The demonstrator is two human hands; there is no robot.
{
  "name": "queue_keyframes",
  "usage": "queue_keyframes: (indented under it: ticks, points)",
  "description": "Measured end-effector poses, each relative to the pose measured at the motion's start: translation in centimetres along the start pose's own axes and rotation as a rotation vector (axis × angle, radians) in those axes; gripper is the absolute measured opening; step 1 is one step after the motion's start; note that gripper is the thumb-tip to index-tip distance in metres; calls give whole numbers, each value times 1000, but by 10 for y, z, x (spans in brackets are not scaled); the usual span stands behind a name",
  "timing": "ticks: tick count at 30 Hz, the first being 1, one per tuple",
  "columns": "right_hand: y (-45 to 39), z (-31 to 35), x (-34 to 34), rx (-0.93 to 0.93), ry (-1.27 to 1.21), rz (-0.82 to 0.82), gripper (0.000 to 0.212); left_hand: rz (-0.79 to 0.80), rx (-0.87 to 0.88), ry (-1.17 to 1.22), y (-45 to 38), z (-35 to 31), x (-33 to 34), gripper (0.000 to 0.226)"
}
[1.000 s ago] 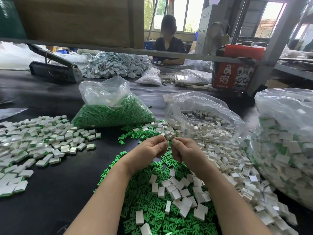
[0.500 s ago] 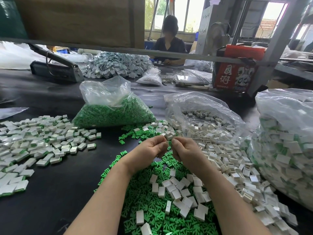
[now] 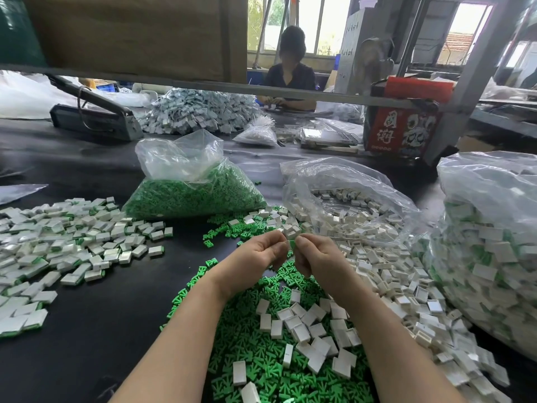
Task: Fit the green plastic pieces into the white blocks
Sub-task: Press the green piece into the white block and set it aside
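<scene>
Green piece [image 3: 292, 244] pinched at right hand [image 3: 318, 257] fingertips, held above loose green pile, mid-scene. White block [image 3: 283, 231] pinched in left hand [image 3: 257, 255], tips curled round it. Block just left and slightly far of green piece; touching or barely apart, cannot tell. Piece's long axis too small to read. Judgement: insertion runs right to left, right hand driving. Finished blocks [image 3: 72, 245] far left; bag of white blocks [image 3: 348, 205] right.
</scene>
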State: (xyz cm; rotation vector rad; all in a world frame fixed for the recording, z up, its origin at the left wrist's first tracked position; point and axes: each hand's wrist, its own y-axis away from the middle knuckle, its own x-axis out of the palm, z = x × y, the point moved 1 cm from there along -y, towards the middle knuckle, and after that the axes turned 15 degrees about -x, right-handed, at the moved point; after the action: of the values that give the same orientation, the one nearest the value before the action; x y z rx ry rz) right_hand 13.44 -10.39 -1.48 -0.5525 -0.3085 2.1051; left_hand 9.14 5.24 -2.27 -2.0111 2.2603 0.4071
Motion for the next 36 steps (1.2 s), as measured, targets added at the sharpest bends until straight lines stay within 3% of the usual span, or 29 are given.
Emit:
queue_keyframes:
  ticks: [13,25,28,33,36]
  points:
    - [-1,4,0,-43,200,55,38,10,-8,13,2,0,-1,20]
    - [1,-1,5,-30,297,34,35,-122,-26,35,0,-7,10,25]
    - [0,0,6,-27,254,14,35,-95,-30,52,1,-8,10,23]
    - [1,1,2,68,-91,14,42,-62,-15,-63,1,-7,6,24]
    - [0,0,-2,76,-90,42,44,-44,-21,-83,1,-6,5,27]
